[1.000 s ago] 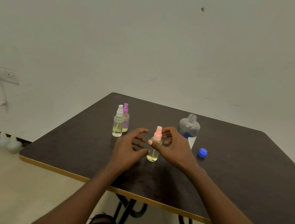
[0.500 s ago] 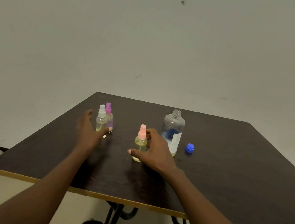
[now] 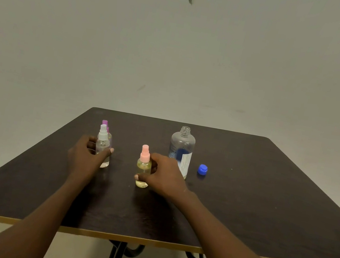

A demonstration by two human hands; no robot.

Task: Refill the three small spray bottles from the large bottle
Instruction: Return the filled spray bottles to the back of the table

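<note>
So since the last frame the left hand (image 3: 85,158) has closed in on the white-capped spray bottle (image 3: 102,144). Half a second back it was only reaching toward it; now the thumb and fingers are wrapped around the bottle's body, with the thumb tip showing on its right side. The bottle is standing upright on the table (image 3: 252,211), toward the far left corner. Right behind it, nearly hidden, is the purple-capped spray bottle (image 3: 105,122); only its cap and a sliver of the body show.

The right hand (image 3: 164,179) hasn't really gone anywhere. It's curled around the pink-capped spray bottle (image 3: 143,165) from the right, thumb across the front low down, fingers behind. That bottle stands upright around the middle of the table and has yellowish liquid in it.

The large clear bottle (image 3: 181,149) sits just behind the right hand, uncapped, upright, looking mostly empty, with a white and blue label. Its blue cap (image 3: 202,169) lies on the table just to the right of it, not touching.
</note>
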